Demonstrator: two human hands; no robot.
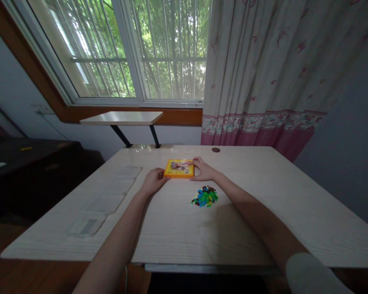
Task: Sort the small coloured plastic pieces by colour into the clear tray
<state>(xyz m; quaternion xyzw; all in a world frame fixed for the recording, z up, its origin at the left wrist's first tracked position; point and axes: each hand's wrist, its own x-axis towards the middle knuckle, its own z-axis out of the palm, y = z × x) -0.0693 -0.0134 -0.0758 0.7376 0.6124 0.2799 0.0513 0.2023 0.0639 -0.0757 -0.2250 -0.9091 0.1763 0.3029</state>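
A flat yellow-orange box point(179, 169) with a printed picture on its top lies on the table, past the middle toward the window. My left hand point(154, 180) grips its left side, with the fingers partly hidden at the edge. At the opposite side my right hand point(203, 169) holds the right edge, its thumb near the front corner and its fingers toward the back. Close in front of the box and below my right wrist is a loose pile of small plastic building bricks point(206, 197) in green, blue, brown and yellow.
Several clear plastic trays or bags point(110, 192) lie along the left of the pale wooden table point(178, 232). A small raised shelf point(122, 118) stands at the back left. A round cable hole point(216, 150) sits near the back edge. The curtain point(263, 81) hangs behind.
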